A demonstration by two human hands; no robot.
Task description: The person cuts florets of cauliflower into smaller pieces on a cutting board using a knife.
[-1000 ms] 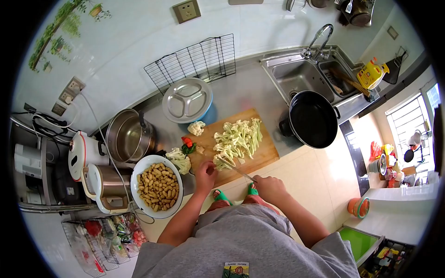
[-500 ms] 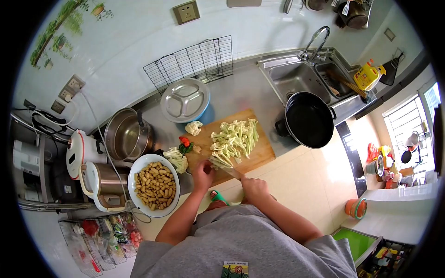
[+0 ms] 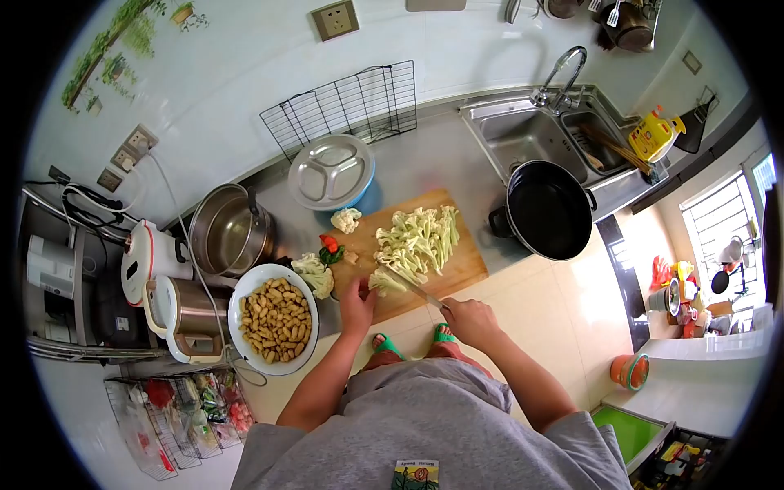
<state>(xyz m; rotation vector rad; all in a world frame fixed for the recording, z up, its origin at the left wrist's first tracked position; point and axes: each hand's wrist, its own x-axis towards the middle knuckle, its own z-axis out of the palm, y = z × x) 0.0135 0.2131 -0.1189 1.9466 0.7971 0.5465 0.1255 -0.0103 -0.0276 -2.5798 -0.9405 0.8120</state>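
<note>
- Stainless-steel countertop (image 3: 425, 159) runs along the wall, with the sink (image 3: 531, 139) set into its right end, as half a second ago.
- Black frying pan (image 3: 549, 209) sits below the sink, in the same spot as earlier.
- Wooden cutting board (image 3: 465, 265) lies on the near side of the counter, carrying a heap of cut cauliflower (image 3: 418, 238) that looks unchanged.
- White bowl (image 3: 234, 320) full of peanuts (image 3: 276, 320) stands well left of the board, unmoved.
- Right hand (image 3: 474, 322) has shifted up and to the right, farther from the other hand than half a second ago; its fingers are closed around the knife handle.
- Left hand (image 3: 357, 306) remains at the board's near edge, fingers bent, beside the piece under the blade; whether they pinch it, I cannot tell.
- Kitchen knife (image 3: 418, 291) slants over the board, its blade at the cauliflower piece (image 3: 384, 282) near the left fingertips.
- Green slipper (image 3: 443, 333) on the right foot now shows below the knife; half a second ago it was hidden.
- Cauliflower chunk (image 3: 312, 275) rests beside the bowl, and a smaller floret (image 3: 345, 220) near the board's far-left corner, both in place.
- Red pepper (image 3: 329, 243) lies between those two, unmoved.
</note>
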